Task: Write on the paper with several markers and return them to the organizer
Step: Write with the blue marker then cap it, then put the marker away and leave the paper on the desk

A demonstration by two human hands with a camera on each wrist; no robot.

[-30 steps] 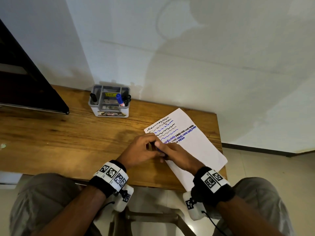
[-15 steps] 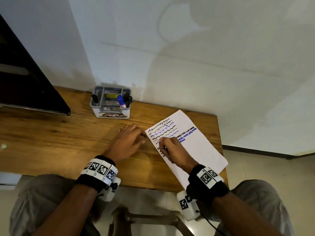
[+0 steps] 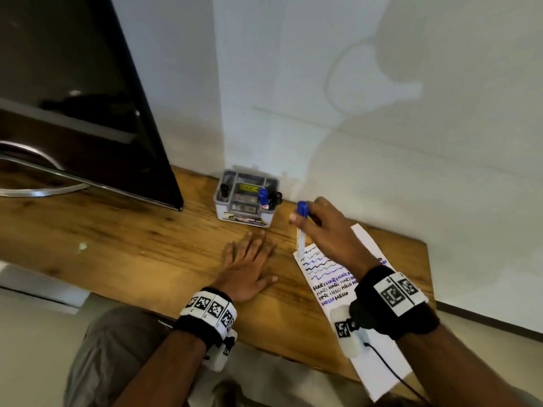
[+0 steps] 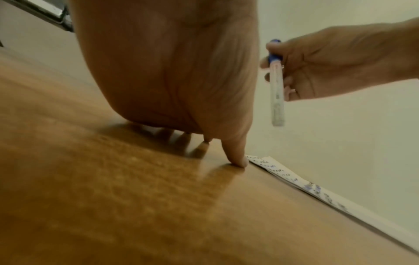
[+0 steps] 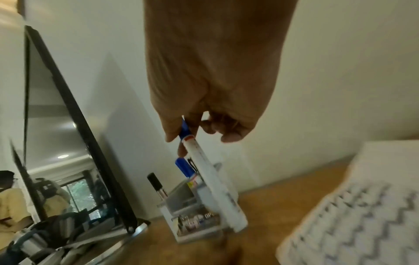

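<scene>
My right hand pinches a capped blue marker near its blue cap, thumb and fingers curled round it, so the white barrel hangs down above the top edge of the paper. It is lifted off the table, between the paper and the organizer. My left hand lies flat on the wood with fingers spread and straight, holding nothing, just left of the paper.

From the left wrist camera I see the thumb tip pressed on the table right at the paper's corner, and the right hand off to the side with the marker dangling clear of the surface. The right wrist camera shows what the head view cannot: the fingers gripping at the cap joint, and the marker barrel crossing in front of the organizer, partly hiding it.

In the organizer stand another blue-capped marker and black-capped ones at its right side, plus one black cap at the left. A dark monitor leans at the table's left, beside the organizer.
</scene>
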